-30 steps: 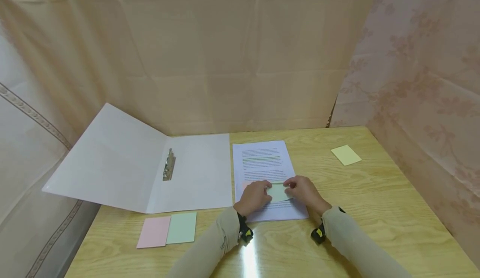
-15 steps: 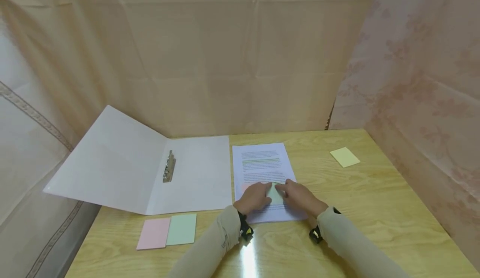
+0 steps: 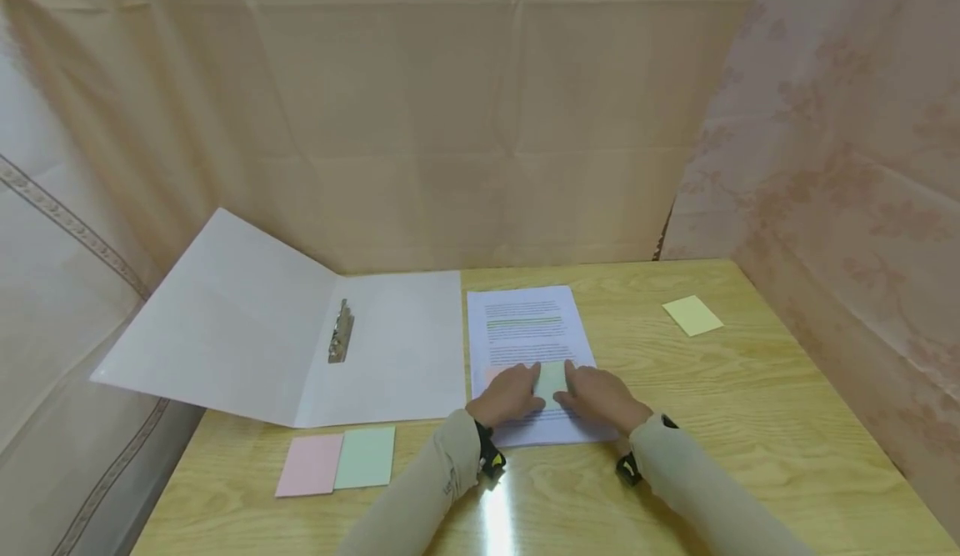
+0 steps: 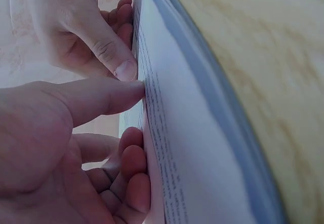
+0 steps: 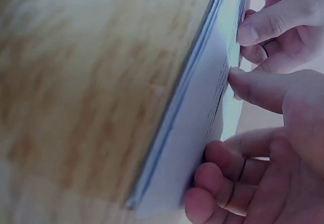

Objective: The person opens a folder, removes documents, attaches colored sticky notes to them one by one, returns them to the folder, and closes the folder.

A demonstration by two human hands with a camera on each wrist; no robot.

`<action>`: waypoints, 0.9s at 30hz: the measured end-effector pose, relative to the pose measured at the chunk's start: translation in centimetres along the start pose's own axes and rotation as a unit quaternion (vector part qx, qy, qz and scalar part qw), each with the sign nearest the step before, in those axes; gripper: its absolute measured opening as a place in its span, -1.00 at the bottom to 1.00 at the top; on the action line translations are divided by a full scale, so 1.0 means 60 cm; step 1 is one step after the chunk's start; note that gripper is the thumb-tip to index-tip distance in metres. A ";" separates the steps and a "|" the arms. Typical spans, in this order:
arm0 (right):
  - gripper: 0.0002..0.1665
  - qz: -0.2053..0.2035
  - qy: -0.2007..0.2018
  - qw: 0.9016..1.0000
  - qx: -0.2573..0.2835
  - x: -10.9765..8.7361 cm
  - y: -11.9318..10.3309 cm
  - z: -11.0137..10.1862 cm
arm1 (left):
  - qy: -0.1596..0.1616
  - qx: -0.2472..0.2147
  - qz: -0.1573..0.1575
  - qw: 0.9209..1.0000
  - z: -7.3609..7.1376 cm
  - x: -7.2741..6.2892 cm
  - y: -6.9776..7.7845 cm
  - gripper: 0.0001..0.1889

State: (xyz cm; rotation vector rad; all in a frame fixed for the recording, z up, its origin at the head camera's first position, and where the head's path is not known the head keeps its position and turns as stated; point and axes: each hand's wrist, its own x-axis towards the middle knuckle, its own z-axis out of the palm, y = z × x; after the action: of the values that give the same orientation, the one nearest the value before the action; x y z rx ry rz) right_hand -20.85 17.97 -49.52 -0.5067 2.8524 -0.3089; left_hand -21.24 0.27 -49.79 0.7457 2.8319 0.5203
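Observation:
A pale green sticky note [image 3: 552,379] lies on the lower half of a stack of printed paper [image 3: 525,313]. My left hand [image 3: 510,395] presses its left side with index finger and thumb. On the note's right side, my right hand [image 3: 600,398] presses likewise. Both wrist views show the thumb tips down at the page and the remaining fingers bent, resting against the paper. A pink sticky note [image 3: 494,372] shows partly from under my left hand. Green highlighting marks lines of text higher on the page.
Left of the paper lies an opened white binder [image 3: 405,348] with a metal clip [image 3: 341,333], its cover [image 3: 225,323] raised. Pink [image 3: 309,465] and green [image 3: 365,458] sticky pads sit at the front left. A yellow pad [image 3: 692,315] lies at the right of the wooden table [image 3: 750,423].
Both hands held the green note's upper edge a second ago. Their fingers have since come together at its middle, then slid apart to its sides, and the note now lies flat.

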 end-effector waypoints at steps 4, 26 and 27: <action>-0.26 0.026 -0.006 1.000 0.012 0.004 0.000 -0.002 | 0.004 -0.017 0.006 1.000 -0.003 -0.001 -0.002 -0.74; -0.32 -0.007 -0.055 0.998 -0.004 -0.008 -0.010 -0.007 | -0.035 0.018 -0.003 0.999 -0.005 -0.006 0.003 -0.30; -0.31 0.000 -0.058 0.998 0.000 -0.008 -0.009 -0.007 | -0.038 0.019 -0.004 0.999 -0.005 -0.006 0.004 -0.29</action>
State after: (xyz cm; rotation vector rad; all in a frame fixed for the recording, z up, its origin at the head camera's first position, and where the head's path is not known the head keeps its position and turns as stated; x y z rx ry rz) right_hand -20.36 17.69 -48.90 -0.5080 2.7400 -0.2712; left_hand -20.90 0.17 -49.39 0.7441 2.7801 0.4285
